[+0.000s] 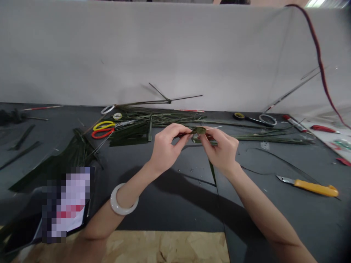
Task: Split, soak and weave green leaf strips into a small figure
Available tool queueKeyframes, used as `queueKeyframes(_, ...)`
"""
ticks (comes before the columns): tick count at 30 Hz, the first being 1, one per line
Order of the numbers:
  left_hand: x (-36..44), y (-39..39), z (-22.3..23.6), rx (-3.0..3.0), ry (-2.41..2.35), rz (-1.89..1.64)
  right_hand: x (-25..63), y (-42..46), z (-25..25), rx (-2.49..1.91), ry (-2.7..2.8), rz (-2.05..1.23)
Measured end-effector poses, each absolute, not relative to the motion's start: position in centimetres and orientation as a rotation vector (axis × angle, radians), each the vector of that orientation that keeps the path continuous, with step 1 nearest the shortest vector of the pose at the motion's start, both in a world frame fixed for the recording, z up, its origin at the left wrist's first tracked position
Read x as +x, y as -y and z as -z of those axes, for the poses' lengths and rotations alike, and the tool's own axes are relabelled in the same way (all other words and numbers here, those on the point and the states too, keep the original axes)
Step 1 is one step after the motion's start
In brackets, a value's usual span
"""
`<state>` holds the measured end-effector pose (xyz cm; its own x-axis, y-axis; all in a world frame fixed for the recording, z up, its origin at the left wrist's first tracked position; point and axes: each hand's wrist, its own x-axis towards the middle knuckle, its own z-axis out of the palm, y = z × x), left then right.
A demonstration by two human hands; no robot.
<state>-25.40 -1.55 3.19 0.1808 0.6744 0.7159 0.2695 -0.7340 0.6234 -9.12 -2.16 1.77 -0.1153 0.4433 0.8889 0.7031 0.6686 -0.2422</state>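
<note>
My left hand (166, 147) and my right hand (221, 149) meet above the dark table (175, 204), both pinching a small folded green leaf piece (199, 130). A thin pale strip sticks out to the right of the piece, and a long green leaf strip (212, 172) hangs down from it toward me. A white bangle (123, 200) sits on my left wrist. The fingers of both hands are closed on the leaf piece.
A pile of long green leaves (148, 122) lies behind my hands, more at left (68, 153). Yellow and red scissors (104, 129) lie left of the pile. A yellow-handled knife (309, 186) lies at right. Tape rolls (267, 119) and a phone (65, 204) are nearby. A white sheet (175, 54) backs the table.
</note>
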Motion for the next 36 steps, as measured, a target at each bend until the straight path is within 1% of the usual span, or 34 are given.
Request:
queueKeyframes(4, -25.2, 2.0, -3.3, 2.174, -0.872, -1.590, -9.5, 2.5, -2.0, -0.892, 1.652, 0.326)
queueKeyframes(10, -24.9, 2.4, -3.3, 2.223, -0.834, -1.650, -9.7, 3.1, -2.5, -0.948, 1.578, 0.290)
queueKeyframes(17, -24.8, 2.8, -3.6, 2.277, -0.911, -1.714, -9.6, 2.9, -2.2, -0.902, 1.692, 0.385)
queueKeyframes(24, -24.9, 2.6, -3.3, 2.143, -0.976, -1.722, -9.5, 2.4, -1.8, -0.834, 1.879, 0.339)
queueKeyframes(31, -25.0, 2.7, -3.7, 2.111, -1.030, -1.690, -9.4, 2.5, -1.7, -0.931, 1.792, 0.347)
queueKeyframes(36, -25.0, 2.6, -3.5, 2.085, -1.025, -1.681, -9.4, 2.8, -1.8, -0.910, 1.802, 0.356)
